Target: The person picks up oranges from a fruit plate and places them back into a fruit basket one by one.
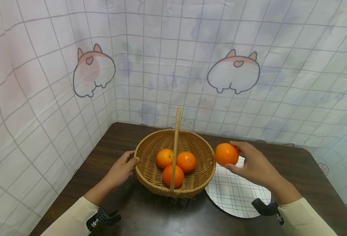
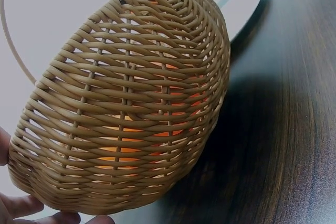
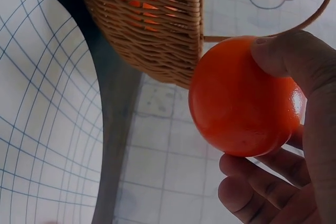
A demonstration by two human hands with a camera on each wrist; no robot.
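A round wicker basket (image 1: pixel 150 178) with a tall arched handle stands on the table, and three oranges (image 1: pixel 186 162) lie inside it. At its left rim my left hand (image 1: pixel 122 170) grips the basket, thumb at the edge and fingers along the outer wall. The left wrist view shows the weave (image 2: pixel 121 77) up close, with orange colour behind the gaps. My right hand (image 1: pixel 254 164) holds another orange (image 1: pixel 226 154) between thumb and fingers, beside the basket's right rim. Seen from the right wrist, this orange (image 3: pixel 244 103) overlaps the basket's edge; whether they touch I cannot tell.
Under the right hand lies a round white plate (image 1: pixel 238 196) with grid lines across it, partly hidden by that hand. The dark wooden table (image 1: pixel 150 216) ends at a wall covering (image 1: pixel 161 72) with a grid and cartoon animals. Each wrist wears a black strap (image 1: pixel 102 217).
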